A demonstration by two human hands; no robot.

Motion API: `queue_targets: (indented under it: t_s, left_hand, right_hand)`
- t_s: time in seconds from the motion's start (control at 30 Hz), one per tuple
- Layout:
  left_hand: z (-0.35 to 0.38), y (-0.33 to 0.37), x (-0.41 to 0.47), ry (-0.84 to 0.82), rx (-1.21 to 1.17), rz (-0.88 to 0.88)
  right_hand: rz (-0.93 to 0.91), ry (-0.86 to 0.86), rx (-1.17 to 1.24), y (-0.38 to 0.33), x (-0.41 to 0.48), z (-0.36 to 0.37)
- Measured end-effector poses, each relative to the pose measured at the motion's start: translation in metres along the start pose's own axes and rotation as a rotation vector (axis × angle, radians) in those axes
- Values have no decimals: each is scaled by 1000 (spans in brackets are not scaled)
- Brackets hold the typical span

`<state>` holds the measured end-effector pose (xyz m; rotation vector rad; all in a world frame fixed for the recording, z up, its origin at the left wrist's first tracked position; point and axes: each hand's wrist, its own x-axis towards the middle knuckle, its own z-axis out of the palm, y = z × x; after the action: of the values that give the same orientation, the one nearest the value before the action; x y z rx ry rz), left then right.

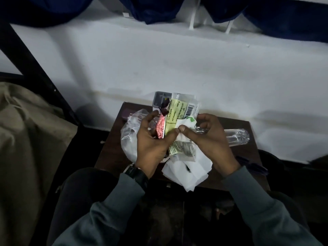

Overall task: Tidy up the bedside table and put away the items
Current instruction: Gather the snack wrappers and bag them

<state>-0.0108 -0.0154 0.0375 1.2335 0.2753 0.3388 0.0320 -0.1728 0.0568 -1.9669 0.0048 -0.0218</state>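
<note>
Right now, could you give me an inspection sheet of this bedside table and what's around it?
Surface: dark brown table, crowded.
Job's things: packets, red and yellow, held above the table; white paper overlapping them.
Clutter: clear bottle lying on its side; clear bag; white bag.
Hands: left hand grips the packets; right hand pinches the paper.
Cables: nothing seen.
Surroundings: white wall, blue curtain, beige bedding.

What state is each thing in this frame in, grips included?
left grip: holds the wrapper bundle over the table.
right grip: pinches the white paper at the bundle.
clear bottle: lying on its side on the table.
clear plastic bag: crumpled, on the table.
white sheet: crumpled, at the table's near edge.
</note>
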Motion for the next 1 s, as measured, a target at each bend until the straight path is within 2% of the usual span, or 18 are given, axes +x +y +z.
queue_targets:
  t_s: [0.1,0.17,0.27,0.33,0.43,0.5,0.6,0.67,0.77,1.0]
  left_hand:
    - [-18,20,10,115,185,158]
    - [-37,38,16,197,472,323]
    - [-64,61,21,245,986,534]
    - [-77,65,25,231,1133,561]
    - [-91,62,30,251,1159,484]
    - [-95,61,30,334,1144,428]
    - [-96,61,31,476,1090,366]
    - [-97,61,32,492,1077,329]
    - [-97,60,30,452,1085,292]
    - [-104,57,30,480,1023,291]
  right_hand:
    - [22,-13,123,-4,0,11]
    - [16,-46,78,-4,2,22]
    - [-71,-194,-183,4,4,48]
    - [-162,-296,-396,5,2,71]
    - [-283,-319,-560,-3,-8,106]
    - [-366,-295,-669,-9,-14,126]
    - [-317,-348,-726,-12,-16,145]
    - [-267,-387,-747,-10,-12,153]
    - [-254,-346,-636,-6,-5,154]
    - [-276,-94,-239,-18,-3,129]
